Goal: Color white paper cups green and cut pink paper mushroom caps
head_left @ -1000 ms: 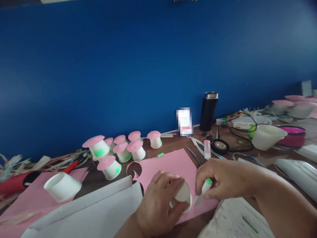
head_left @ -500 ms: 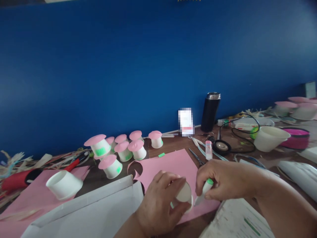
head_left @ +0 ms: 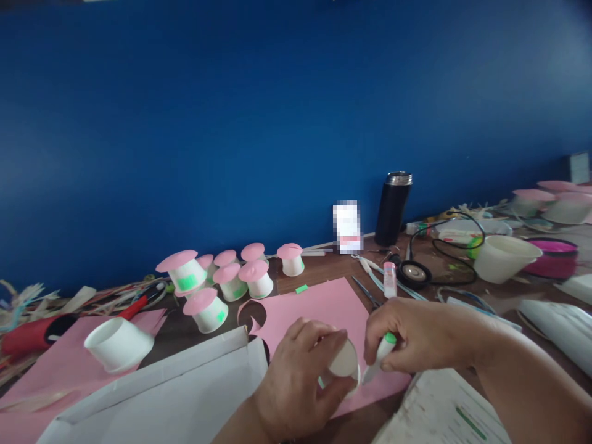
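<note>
My left hand [head_left: 296, 385] is closed around a small white paper cup [head_left: 346, 361], pressing it bottom up on a sheet of pink paper [head_left: 319, 303]. A bit of green shows on the cup's side between the fingers. Just right of the cup, my right hand [head_left: 402, 336] grips a white marker [head_left: 383, 354] with a green end. Its tip points down at the paper beside the cup's rim. A round piece has been cut from the sheet's left corner. Scissors [head_left: 367, 291] lie partly under the paper's right side, near my right hand.
Several cups with pink paper discs [head_left: 254, 271] stand at the back left. A white cup [head_left: 119, 344] lies left, behind a white box lid [head_left: 176, 388]. Beyond my right hand are a glue stick [head_left: 390, 280], a black bottle [head_left: 393, 209], headphones [head_left: 415, 273] and a cream cup [head_left: 504, 259].
My right hand and the marker have shifted very slightly left, toward the cup. My left hand keeps its hold on the cup in the same place.
</note>
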A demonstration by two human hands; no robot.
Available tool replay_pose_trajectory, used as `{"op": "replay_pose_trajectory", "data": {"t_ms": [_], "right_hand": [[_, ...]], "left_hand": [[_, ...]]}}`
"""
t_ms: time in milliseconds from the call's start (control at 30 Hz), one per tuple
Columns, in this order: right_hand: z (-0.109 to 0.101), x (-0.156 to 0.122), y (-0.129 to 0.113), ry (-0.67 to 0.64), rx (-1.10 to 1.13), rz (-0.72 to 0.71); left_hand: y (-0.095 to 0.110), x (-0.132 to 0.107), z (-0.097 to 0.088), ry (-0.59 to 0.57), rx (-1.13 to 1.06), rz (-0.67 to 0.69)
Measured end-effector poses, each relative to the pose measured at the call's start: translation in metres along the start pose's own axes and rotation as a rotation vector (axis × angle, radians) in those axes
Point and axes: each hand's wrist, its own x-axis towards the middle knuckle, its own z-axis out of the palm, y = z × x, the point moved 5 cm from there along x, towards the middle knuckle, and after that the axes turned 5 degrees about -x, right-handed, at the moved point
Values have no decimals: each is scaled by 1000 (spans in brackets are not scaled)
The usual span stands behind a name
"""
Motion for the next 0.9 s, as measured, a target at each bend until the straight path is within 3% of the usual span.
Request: {"op": "replay_pose_trajectory", "data": {"t_ms": [900], "right_hand": [[3,4,3,-21,-3,0]], "left_hand": [[-1,1,-1,22,-10,25]]}}
